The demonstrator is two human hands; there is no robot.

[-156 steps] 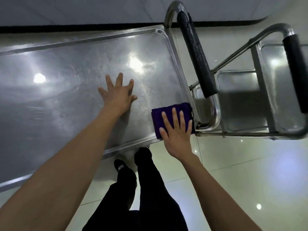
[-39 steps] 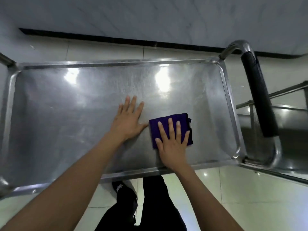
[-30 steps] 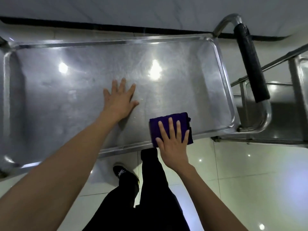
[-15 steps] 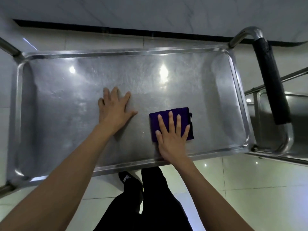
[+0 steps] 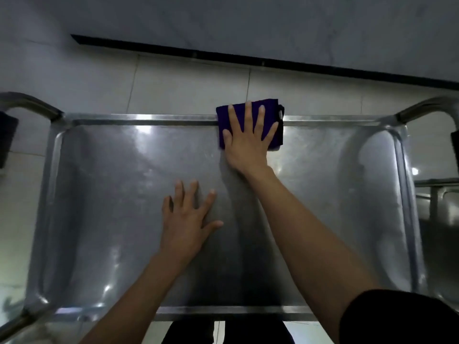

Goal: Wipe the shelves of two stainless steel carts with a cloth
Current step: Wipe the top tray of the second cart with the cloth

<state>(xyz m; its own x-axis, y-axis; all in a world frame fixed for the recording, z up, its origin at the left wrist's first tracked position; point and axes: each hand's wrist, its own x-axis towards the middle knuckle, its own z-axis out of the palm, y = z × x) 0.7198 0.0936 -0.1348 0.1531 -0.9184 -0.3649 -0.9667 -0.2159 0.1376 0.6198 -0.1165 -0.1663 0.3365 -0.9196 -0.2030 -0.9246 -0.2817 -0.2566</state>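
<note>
The top shelf (image 5: pixel 104 194) of a stainless steel cart fills the head view, a shiny tray with a raised rim. A folded purple cloth (image 5: pixel 274 135) lies over the far rim, right of centre. My right hand (image 5: pixel 247 142) presses flat on the cloth with straight, spread fingers. My left hand (image 5: pixel 187 219) rests flat on the bare metal near the middle of the shelf, fingers spread, holding nothing.
Curved cart handles with black grips show at the left edge (image 5: pixel 6 135) and the right edge (image 5: pixel 454 145). Part of a second steel cart (image 5: pixel 439 202) stands at the right. Pale floor tiles and a dark wall strip (image 5: pixel 223 54) lie beyond the far rim.
My right hand has pushed the cloth from the near right part of the shelf up to the far rim. My left hand stays flat on the shelf. The camera has moved over the cart.
</note>
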